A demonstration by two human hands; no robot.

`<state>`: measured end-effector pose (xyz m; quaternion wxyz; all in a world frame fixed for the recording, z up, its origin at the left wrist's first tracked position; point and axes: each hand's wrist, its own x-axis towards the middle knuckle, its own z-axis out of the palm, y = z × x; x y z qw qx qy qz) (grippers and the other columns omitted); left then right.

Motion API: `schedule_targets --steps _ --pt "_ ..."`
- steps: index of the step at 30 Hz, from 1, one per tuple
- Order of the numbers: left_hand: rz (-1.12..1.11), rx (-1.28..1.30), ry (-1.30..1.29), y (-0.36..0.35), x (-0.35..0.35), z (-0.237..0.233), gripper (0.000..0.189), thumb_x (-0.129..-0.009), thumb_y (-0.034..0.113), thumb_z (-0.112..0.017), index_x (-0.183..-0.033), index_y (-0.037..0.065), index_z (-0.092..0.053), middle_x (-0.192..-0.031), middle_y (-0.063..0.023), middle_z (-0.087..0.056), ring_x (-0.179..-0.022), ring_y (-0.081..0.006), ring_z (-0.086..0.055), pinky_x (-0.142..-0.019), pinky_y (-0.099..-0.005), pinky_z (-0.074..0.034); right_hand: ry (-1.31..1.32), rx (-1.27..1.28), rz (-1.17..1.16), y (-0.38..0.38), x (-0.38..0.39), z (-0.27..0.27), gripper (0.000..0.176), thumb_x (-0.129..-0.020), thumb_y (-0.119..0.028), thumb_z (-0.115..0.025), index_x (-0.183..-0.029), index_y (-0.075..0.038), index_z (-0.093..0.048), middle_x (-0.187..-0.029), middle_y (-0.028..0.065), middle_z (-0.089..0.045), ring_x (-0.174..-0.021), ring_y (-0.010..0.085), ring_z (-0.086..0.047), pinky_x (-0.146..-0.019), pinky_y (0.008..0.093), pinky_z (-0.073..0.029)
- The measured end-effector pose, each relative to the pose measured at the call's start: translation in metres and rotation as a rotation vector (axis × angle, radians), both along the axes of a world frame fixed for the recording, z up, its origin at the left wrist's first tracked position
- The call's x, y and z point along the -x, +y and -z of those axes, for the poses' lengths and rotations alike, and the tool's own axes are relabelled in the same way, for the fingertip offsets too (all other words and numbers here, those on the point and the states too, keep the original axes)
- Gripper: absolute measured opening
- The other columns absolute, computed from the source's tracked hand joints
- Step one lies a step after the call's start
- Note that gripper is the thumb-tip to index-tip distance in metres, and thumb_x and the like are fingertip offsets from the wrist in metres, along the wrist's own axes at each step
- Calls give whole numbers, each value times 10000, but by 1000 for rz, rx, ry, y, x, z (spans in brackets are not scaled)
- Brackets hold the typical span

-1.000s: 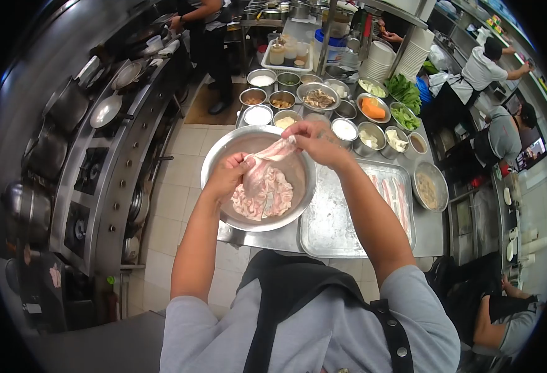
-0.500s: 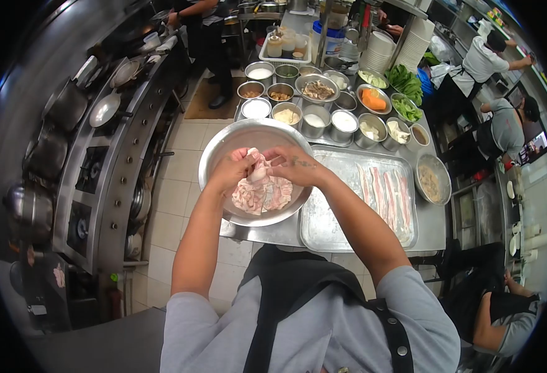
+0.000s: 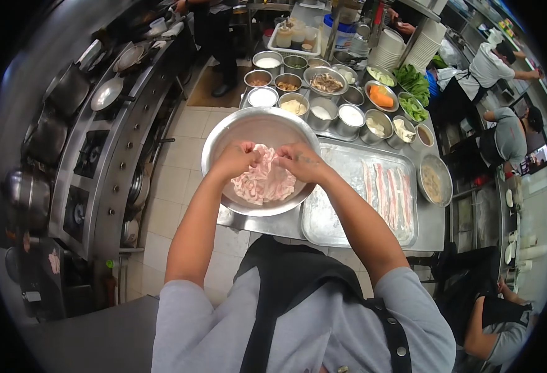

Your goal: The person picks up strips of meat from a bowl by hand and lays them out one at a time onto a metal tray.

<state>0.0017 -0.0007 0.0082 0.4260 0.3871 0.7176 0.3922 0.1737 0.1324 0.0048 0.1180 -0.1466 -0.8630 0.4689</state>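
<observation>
Inside a large steel mixing bowl (image 3: 261,112), a pile of pale pink pork belly slices (image 3: 264,185) lies across the bottom. Both hands are over the bowl, fingers closed on a spread slice of pork belly between them. My left hand (image 3: 236,160) grips it at its left side, and my right hand (image 3: 299,162) pinches the other side; the fingertips are partly hidden. To the right of the bowl, a metal tray (image 3: 332,199) bears several long pork belly strips (image 3: 379,193) laid side by side.
Several steel containers (image 3: 351,117) of ingredients stand behind the bowl and tray, with carrots (image 3: 381,96) and leafy greens (image 3: 413,84). A bowl of pale food (image 3: 435,179) sits right of the tray. A stove (image 3: 90,155) runs along the left. Co-workers (image 3: 510,133) stand at right.
My hands have moved apart, spreading the bunched pork belly slice between them. The view has shifted slightly.
</observation>
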Motion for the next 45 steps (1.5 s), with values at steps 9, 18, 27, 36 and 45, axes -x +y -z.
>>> schedule_targets --steps 9,18,27,36,45 --pt "203 -379 402 -12 -14 -3 404 -824 223 -711 -1126 -30 -622 -1028 -159 -685 -954 -247 -658 -860 -334 -492 -52 64 -17 3 7 -38 179 -886 -166 -618 -850 8 -630 -686 74 -609 -631 131 -533 -597 316 -440" --pt "51 -370 -212 -3 -18 -21 223 -946 169 -585 -1033 -32 -625 -885 -89 -693 -797 -146 -666 -732 -273 -523 177 249 13 17 2 -90 232 -911 -208 -604 -911 16 -663 -794 35 -650 -726 101 -580 -678 263 -477" --pt "159 -275 -224 13 -24 -36 295 -995 250 -495 -994 -16 -622 -825 -81 -677 -694 -110 -635 -565 -239 -496 258 544 154 38 -52 -68 207 -930 -215 -608 -968 -14 -639 -861 22 -651 -775 92 -583 -757 259 -474" --pt "402 -318 150 76 -83 -60 286 -984 271 -531 -860 26 -613 -669 29 -546 -562 -56 -483 -524 -228 -397 315 489 407 29 -159 -4 183 -927 -182 -612 -952 -1 -632 -847 28 -652 -759 97 -594 -729 265 -496" --pt "1060 -93 421 135 -194 -43 402 -972 343 -541 -854 -26 -649 -673 -75 -592 -645 -148 -504 -607 -336 -432 316 270 539 -18 -225 46 491 -810 -239 -729 -1201 -12 -536 -1162 106 -594 -1054 185 -567 -898 321 -457"
